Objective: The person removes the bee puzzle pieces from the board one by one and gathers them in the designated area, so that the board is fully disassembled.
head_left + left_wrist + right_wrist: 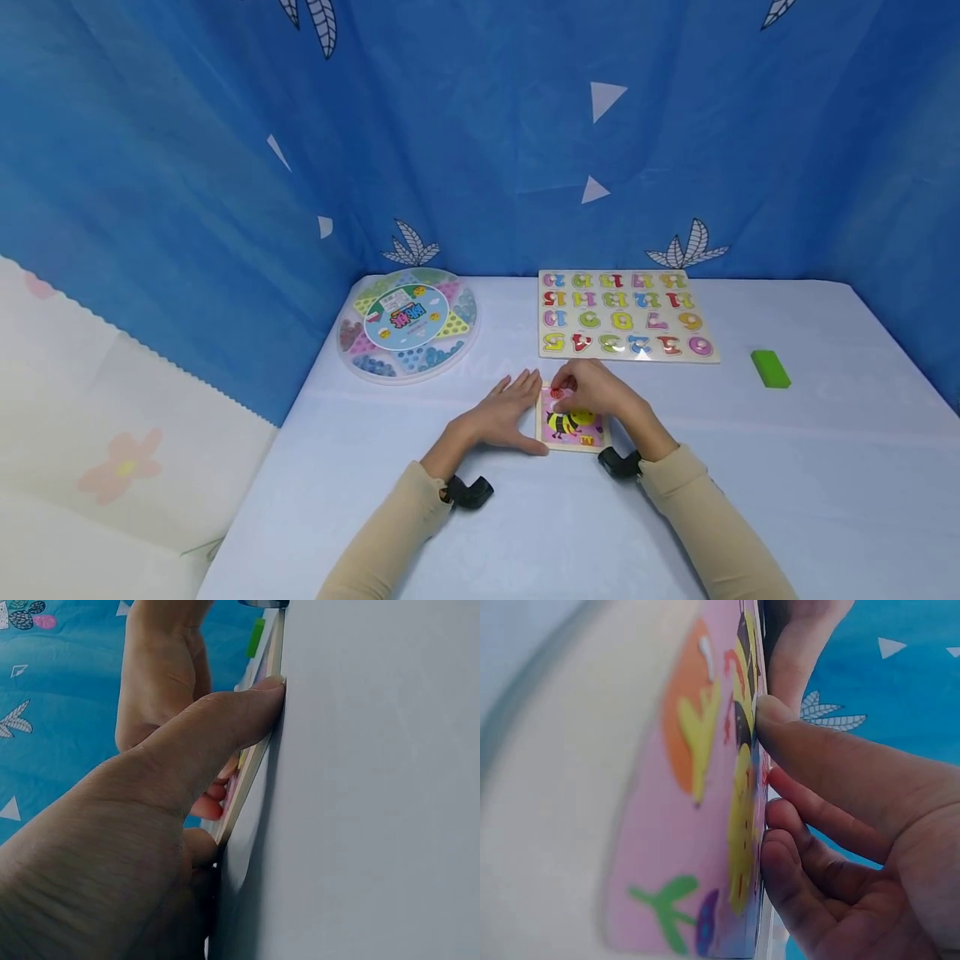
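Observation:
A small wooden picture puzzle with a yellow-and-black bee on pink lies flat on the table. My left hand spreads along its left side. The left thumb touches the near edge of the board in the left wrist view, and the other fingers reach its upper left corner. Over the upper left part of the picture, my right hand bends its fingers down. In the right wrist view the right thumb and several fingertips touch the picture's surface, a little apart. Whether they pinch a piece is hidden.
Behind the puzzle lies a wooden number board. A round Chinese checkers set stands at the back left. To the right is a green block. A blue curtain hangs behind the white table.

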Tool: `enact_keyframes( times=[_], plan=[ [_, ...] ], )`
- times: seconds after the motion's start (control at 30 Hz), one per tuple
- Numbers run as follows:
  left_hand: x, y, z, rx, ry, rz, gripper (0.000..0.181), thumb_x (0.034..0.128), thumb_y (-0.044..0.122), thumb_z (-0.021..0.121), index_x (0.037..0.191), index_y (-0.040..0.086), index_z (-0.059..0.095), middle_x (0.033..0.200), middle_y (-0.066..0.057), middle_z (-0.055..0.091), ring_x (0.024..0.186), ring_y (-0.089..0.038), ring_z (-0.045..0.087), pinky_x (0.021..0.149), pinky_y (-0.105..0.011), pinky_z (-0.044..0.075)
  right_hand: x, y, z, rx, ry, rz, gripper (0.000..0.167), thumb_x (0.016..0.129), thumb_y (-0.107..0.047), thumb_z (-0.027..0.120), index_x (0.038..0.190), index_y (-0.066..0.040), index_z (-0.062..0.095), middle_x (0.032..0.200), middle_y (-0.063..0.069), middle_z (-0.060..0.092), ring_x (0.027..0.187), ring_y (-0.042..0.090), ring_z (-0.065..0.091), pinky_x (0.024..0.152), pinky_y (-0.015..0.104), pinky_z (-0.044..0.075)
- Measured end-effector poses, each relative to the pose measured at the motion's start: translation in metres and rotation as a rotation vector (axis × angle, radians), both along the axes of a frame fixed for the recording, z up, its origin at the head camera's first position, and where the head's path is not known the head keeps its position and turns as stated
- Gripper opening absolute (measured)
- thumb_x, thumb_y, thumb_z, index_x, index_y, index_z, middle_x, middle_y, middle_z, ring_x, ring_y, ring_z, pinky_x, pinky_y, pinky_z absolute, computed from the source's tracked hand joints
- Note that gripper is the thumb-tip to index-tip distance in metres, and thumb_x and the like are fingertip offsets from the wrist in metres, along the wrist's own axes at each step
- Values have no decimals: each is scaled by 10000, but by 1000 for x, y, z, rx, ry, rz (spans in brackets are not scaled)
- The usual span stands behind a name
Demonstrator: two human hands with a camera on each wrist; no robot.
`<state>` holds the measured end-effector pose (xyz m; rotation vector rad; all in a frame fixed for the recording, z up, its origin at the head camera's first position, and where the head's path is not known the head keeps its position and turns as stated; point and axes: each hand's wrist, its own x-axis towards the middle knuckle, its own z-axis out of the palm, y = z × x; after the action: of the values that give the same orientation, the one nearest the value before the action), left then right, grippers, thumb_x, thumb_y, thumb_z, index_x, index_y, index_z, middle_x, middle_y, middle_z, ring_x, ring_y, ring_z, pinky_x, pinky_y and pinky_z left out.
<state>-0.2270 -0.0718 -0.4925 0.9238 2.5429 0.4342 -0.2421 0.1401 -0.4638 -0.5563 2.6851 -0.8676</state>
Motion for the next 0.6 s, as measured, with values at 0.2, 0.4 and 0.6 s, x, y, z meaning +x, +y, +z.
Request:
enact_keyframes(
  times=[0.2,0.4,0.6],
  plan=[
    [0,1,-1,-3,0,-1,1135,786,660,664,1572,111,56,1658,-14,-31,1532,-146,-67,1259,-401,-14,1,-1,-1,-6,-18,-22,313,745,-198,849,993,-66,711,845,4,643,758,149,542,719,260,504],
    [2,1,0,-6,2,0,1138,784,666,661,1573,113,55,1658,-15,-30,1532,-148,-67,1259,-404,-9,3,-2,1,-24,5,-13,344,739,-157,850,1035,-52,709,834,1,636,749,142,539,700,242,501],
    [2,1,1,-4,-10,11,1125,786,656,667,1574,122,68,1658,-6,-34,1530,-136,-74,1258,-400,-23,3,-3,3,-30,42,15,309,764,-121,827,1048,-61,724,856,-4,651,758,136,541,705,242,511]
  ],
)
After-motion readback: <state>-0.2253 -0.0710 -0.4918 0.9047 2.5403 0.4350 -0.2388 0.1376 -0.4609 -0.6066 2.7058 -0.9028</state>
